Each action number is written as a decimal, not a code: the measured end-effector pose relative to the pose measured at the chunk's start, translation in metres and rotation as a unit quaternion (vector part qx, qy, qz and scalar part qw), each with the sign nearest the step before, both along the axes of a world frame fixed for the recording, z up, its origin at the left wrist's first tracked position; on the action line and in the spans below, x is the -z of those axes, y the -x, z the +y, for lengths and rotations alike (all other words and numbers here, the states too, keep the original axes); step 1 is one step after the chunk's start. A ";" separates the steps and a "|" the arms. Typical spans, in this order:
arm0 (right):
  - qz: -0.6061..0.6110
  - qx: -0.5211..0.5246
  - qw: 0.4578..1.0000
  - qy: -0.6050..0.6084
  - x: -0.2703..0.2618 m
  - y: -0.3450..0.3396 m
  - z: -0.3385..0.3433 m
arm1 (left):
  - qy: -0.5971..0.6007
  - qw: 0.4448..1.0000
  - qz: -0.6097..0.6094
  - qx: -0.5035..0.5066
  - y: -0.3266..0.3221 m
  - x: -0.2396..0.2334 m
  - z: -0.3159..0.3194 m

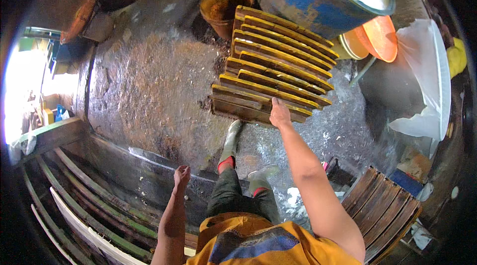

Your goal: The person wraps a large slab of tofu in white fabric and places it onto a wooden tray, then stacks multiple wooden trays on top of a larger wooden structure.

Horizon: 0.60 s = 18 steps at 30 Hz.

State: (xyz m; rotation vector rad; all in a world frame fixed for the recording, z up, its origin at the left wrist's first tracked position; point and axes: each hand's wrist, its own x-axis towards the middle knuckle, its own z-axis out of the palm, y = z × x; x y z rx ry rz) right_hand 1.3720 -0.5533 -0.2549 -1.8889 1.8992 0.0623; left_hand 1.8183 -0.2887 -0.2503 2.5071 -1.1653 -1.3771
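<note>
My right hand (280, 113) reaches forward and grips the near top edge of a row of dark wooden boards (277, 67). These boards stand on edge close together on the wet floor, and their upper edges are yellow. What joins them underneath is hidden. Low at my left side hangs my left hand (182, 175), its fingers curled in with nothing visible in them. It is nearest to a dark ledge beside my legs. One of my boots (231, 138) is close to the near left part of the boards.
Beyond the boards stand a brown bucket (225, 8) and a large blue-stained barrel (316, 0). Orange basins (381, 39) and a white plastic sheet (425, 64) are at right. More wooden boards (382, 209) lie at lower right; long wooden slats (97, 205) run along the lower left.
</note>
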 end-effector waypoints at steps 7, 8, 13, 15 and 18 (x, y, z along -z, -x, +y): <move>0.076 -0.092 0.988 -0.097 0.020 -0.003 0.003 | 0.039 0.929 0.214 -0.299 0.021 -0.004 -0.027; 0.088 -0.108 0.985 -0.099 0.024 -0.005 0.017 | 0.030 0.932 0.223 -0.285 0.026 0.002 -0.024; 0.062 -0.225 0.926 -0.298 0.018 -0.045 0.056 | 0.004 0.997 0.061 -0.040 0.034 0.049 0.047; 0.058 -0.226 0.909 -0.344 0.002 -0.057 0.064 | -0.083 0.992 0.094 -0.020 0.040 0.034 0.035; 0.030 -0.229 0.934 -0.272 -0.005 -0.070 0.071 | 0.002 0.996 0.088 -0.011 0.056 0.011 -0.002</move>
